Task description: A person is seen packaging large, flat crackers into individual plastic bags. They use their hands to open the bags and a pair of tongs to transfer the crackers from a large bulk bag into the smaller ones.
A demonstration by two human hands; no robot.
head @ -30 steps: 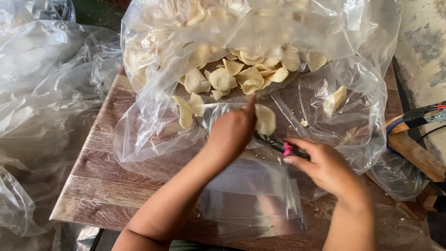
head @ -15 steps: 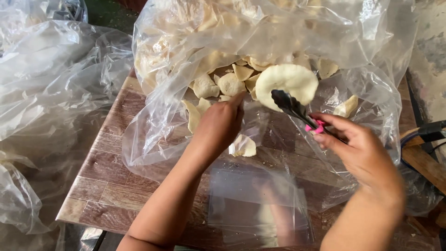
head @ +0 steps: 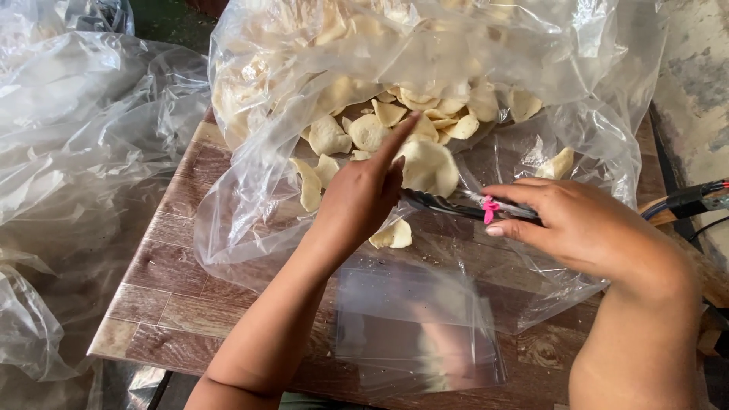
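Item, left to right: our left hand [head: 357,201] now flat-fingered at the small clear bag's mouth, the round cracker [head: 427,165] brought down from the big sack, gripped in black tongs [head: 448,205] that our right hand [head: 577,228] clasps over the desk [head: 175,296].

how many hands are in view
2. The left hand lies on the clear plastic beside a large cracker; the right hand holds black tongs at right. No others show.
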